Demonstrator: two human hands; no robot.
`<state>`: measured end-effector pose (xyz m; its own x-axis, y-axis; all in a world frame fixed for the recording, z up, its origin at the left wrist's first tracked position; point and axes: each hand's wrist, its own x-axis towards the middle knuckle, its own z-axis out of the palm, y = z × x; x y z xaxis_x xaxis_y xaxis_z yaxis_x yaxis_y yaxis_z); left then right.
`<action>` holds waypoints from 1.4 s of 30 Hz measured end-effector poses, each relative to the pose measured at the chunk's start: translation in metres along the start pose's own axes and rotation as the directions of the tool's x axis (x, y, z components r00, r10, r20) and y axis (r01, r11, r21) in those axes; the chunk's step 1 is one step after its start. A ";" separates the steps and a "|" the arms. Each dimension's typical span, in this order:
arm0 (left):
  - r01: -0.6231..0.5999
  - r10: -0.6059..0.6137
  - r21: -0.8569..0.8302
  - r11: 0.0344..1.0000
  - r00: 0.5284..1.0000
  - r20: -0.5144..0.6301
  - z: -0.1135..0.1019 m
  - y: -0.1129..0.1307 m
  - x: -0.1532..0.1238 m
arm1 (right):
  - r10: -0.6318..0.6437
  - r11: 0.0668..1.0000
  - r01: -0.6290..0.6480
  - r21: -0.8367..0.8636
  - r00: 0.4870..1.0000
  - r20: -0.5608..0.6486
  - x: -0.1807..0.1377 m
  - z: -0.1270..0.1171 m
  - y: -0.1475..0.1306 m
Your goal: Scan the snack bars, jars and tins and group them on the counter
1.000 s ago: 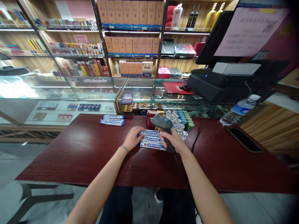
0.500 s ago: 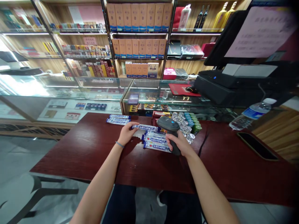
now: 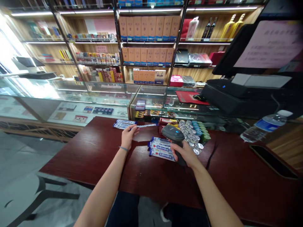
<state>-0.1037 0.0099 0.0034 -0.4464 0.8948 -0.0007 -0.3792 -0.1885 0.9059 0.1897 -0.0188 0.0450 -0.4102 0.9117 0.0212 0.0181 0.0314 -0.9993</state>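
My left hand [image 3: 128, 136] pinches one end of a slim blue-and-white candy pack [image 3: 147, 125], which points right and is turned nearly edge-on. Just behind that hand lies a small group of similar packs [image 3: 121, 124]. My right hand [image 3: 186, 153] is wrapped round the handle of a dark grey barcode scanner [image 3: 173, 133], its head tilted to the left with a small blue light on top. Under and left of the scanner, a stack of blue-and-white candy packs [image 3: 162, 152] rests on the dark red table [image 3: 101, 157].
Several silver-topped small containers [image 3: 193, 138] and red boxes [image 3: 163, 123] stand behind the scanner. At right are a water bottle [image 3: 266, 126] and a phone [image 3: 273, 160]. A glass display counter [image 3: 156, 94] borders the table's far side. A grey stool [image 3: 21, 195] stands at left.
My left hand has lifted the candy pack away from the stack and turned it edge-on, closer to the group behind. My right hand still holds the scanner. The whole view has shifted slightly.
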 end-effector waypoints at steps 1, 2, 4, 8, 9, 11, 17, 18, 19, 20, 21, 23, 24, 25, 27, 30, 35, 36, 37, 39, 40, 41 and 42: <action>0.029 -0.031 -0.040 0.999 0.999 -0.044 0.000 0.001 0.000 | 0.006 1.000 -0.006 0.011 1.000 0.000 0.000 0.001 0.001; 0.054 -0.060 -0.073 0.996 0.995 -0.081 0.000 0.002 0.001 | 0.013 1.000 -0.013 0.017 1.000 0.002 0.001 0.002 0.002; 0.090 -0.105 -0.118 0.989 0.986 -0.129 0.000 0.005 0.001 | 0.019 1.000 -0.019 0.002 1.000 0.016 0.001 0.004 0.004; 0.139 -0.166 -0.173 0.975 0.974 -0.155 -0.001 0.008 0.001 | 0.052 0.998 -0.051 -0.047 0.998 0.031 0.001 0.008 0.004; 0.154 -0.185 -0.189 0.970 0.970 -0.160 -0.001 0.008 0.001 | 0.065 0.997 -0.064 -0.049 0.998 0.027 0.000 0.010 0.004; 0.185 -0.226 -0.227 0.956 0.960 -0.167 -0.002 0.008 0.002 | 0.077 0.996 -0.076 -0.045 0.997 0.020 -0.001 0.013 0.002; 0.254 -0.318 -0.331 0.909 0.935 -0.155 -0.006 0.007 0.006 | 0.062 0.996 -0.060 -0.072 0.998 0.030 -0.003 0.017 -0.002; 0.258 -0.324 -0.343 0.903 0.934 -0.152 -0.006 0.006 0.006 | 0.066 0.995 -0.063 -0.076 0.997 0.031 -0.003 0.017 -0.002; 0.260 -0.329 -0.354 0.898 0.933 -0.149 -0.006 0.006 0.006 | 0.069 0.995 -0.066 -0.079 0.997 0.033 -0.003 0.016 -0.001; 0.263 -0.334 -0.364 0.894 0.931 -0.148 -0.006 0.006 0.007 | 0.072 0.994 -0.069 -0.080 0.997 0.039 -0.002 0.015 0.000; 0.266 -0.340 -0.371 0.890 0.929 -0.149 -0.006 0.006 0.007 | 0.074 0.994 -0.070 -0.083 0.996 0.049 -0.002 0.014 0.001; 0.270 -0.349 -0.380 0.885 0.924 -0.156 -0.006 0.005 0.007 | 0.077 0.993 -0.070 -0.095 0.995 0.070 -0.001 0.012 0.003; 0.273 -0.353 -0.379 0.884 0.922 -0.160 -0.006 0.006 0.007 | 0.077 0.992 -0.069 -0.104 0.994 0.079 0.000 0.011 0.004; 0.275 -0.355 -0.377 0.884 0.921 -0.161 -0.006 0.006 0.008 | 0.075 0.992 -0.066 -0.109 0.994 0.083 0.000 0.010 0.005; 0.280 -0.354 -0.366 0.887 0.922 -0.154 -0.006 0.006 0.007 | 0.069 0.993 -0.060 -0.102 0.994 0.082 0.000 0.009 0.005; 0.270 -0.330 -0.339 0.901 0.935 -0.132 -0.006 0.006 0.006 | 0.062 0.995 -0.056 -0.085 0.995 0.072 0.000 0.010 0.005; 0.167 -0.187 -0.212 0.963 0.979 -0.077 -0.006 0.014 0.006 | 0.040 0.996 -0.037 -0.075 0.998 0.039 0.000 0.009 0.003; 0.132 -0.146 -0.174 0.976 0.987 -0.072 -0.008 0.019 0.007 | 0.035 0.997 -0.032 -0.074 0.999 0.038 0.000 0.009 0.003; 0.096 -0.105 -0.131 0.987 0.993 -0.063 -0.011 0.024 0.009 | 0.032 0.997 -0.029 -0.075 0.999 0.041 0.001 0.008 0.004; 0.021 -0.021 -0.039 0.999 0.999 -0.024 -0.021 0.039 0.015 | 0.028 0.997 -0.024 -0.075 0.998 0.049 0.001 0.006 0.005; -0.013 0.013 0.009 1.000 1.000 0.001 -0.028 0.048 0.018 | 0.023 0.997 -0.019 -0.072 0.998 0.050 0.002 0.006 0.005; -0.041 0.040 0.057 0.998 0.999 0.025 -0.036 0.057 0.021 | 0.017 0.998 -0.014 -0.069 0.999 0.050 0.002 0.005 0.006; -0.061 0.056 0.103 0.993 0.997 0.045 -0.045 0.066 0.025 | 0.015 0.998 -0.012 -0.066 0.999 0.046 0.003 0.005 0.007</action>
<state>-0.1761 0.0020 0.0441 -0.4297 0.9003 0.0694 -0.2657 -0.1995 0.9432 0.1841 -0.0182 0.0378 -0.4518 0.8921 0.0047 0.0827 0.0472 -0.9955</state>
